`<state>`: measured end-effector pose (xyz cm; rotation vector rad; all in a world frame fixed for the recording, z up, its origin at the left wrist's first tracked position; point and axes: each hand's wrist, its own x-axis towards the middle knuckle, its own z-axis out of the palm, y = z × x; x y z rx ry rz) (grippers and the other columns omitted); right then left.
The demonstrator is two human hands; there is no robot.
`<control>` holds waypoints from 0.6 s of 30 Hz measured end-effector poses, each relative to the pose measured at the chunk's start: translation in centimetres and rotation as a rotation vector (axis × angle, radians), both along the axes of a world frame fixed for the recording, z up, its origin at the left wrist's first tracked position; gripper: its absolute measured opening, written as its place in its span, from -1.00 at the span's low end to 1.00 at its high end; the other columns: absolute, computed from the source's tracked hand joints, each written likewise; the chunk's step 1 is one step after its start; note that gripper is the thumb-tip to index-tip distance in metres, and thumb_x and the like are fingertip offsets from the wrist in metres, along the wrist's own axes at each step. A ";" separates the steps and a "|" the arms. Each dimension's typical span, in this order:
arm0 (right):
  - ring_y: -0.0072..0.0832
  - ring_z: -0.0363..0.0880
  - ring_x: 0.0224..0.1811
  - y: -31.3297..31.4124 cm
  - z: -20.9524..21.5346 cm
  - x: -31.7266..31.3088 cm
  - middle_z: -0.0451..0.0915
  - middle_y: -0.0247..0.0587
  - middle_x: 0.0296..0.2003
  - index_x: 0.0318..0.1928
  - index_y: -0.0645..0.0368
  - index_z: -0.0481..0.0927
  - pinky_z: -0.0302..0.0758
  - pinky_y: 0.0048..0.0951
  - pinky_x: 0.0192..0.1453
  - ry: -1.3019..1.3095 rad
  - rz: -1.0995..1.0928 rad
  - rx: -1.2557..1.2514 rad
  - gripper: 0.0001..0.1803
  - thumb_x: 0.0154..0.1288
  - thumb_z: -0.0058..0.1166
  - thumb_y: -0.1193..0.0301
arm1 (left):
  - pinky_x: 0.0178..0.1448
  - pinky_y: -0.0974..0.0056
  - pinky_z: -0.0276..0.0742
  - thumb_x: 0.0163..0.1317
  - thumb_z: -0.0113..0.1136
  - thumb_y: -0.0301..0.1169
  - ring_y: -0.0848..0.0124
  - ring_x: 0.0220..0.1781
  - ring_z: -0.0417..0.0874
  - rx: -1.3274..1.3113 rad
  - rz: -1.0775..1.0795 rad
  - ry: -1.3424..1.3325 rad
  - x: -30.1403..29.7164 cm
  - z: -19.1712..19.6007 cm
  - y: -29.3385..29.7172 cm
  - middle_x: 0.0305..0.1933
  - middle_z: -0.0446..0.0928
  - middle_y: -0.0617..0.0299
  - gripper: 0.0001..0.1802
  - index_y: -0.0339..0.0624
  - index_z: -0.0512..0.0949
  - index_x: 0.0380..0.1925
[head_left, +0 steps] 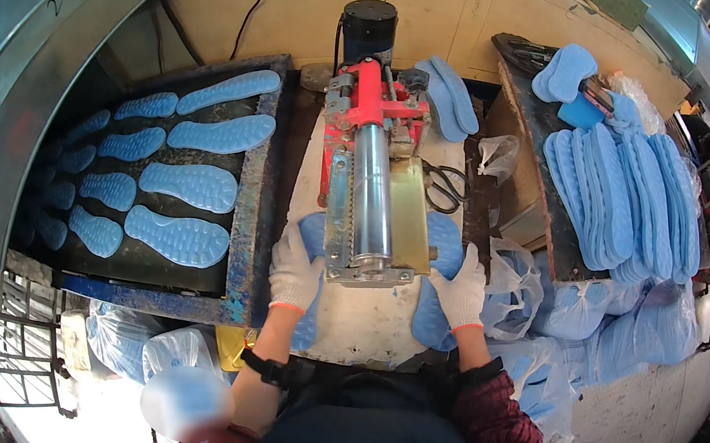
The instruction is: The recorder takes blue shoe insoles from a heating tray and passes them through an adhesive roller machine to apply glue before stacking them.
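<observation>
My left hand (294,275), in a white knit glove with an orange cuff, grips the outer side of a blue dimpled insole (303,327). That insole lies along the left edge of a pale work board (358,325). On the opposite edge, my right hand (462,293), gloved alike, holds another blue insole (430,321), its thumb across the top. Between the hands stands a red machine (366,97) with a shiny metal roller (373,196) and a black motor (368,29). The machine's front plate and the gloves hide parts of both insoles.
Left, a dark conveyor bed (252,204) carries rows of blue insoles (187,184) under a metal hood (32,74). Black-handled scissors (445,190) and a blue insole pair (447,96) lie behind the roller. Right, stacked insoles (621,200) cover a bench above filled plastic bags (579,311).
</observation>
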<state>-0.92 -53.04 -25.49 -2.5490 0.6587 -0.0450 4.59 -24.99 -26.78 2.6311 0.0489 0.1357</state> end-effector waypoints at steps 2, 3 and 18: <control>0.10 0.43 0.24 -0.2 -0.2 0.2 0.41 0.35 0.16 0.44 0.23 0.06 0.48 -0.08 0.18 -0.009 -0.009 -0.018 0.09 0.04 0.40 0.06 | 0.22 -0.08 0.45 0.11 0.41 -0.31 -0.16 0.21 0.44 0.035 0.026 0.125 1.0 3.0 -1.6 0.23 0.35 -0.14 -0.13 -0.21 0.10 0.33; 0.07 0.44 0.24 0.1 -0.2 0.3 0.43 0.31 0.17 0.44 0.24 0.08 0.47 -0.11 0.20 -0.044 0.023 0.102 0.08 0.04 0.41 0.09 | 0.22 -0.05 0.45 0.10 0.42 -0.31 -0.18 0.18 0.46 0.002 0.044 0.174 1.1 4.2 -2.0 0.24 0.35 -0.14 -0.10 -0.19 0.08 0.35; -0.13 0.50 0.08 2.8 -0.5 1.1 0.50 0.10 0.01 0.15 0.23 0.41 0.43 -0.21 0.19 -0.328 0.170 -0.030 -0.33 0.01 0.40 0.40 | 0.31 0.10 0.43 0.15 0.28 -0.47 -0.07 0.20 0.50 0.125 -0.075 -0.321 -1.1 1.9 -1.5 0.10 0.48 -0.15 -0.34 -0.22 0.35 0.30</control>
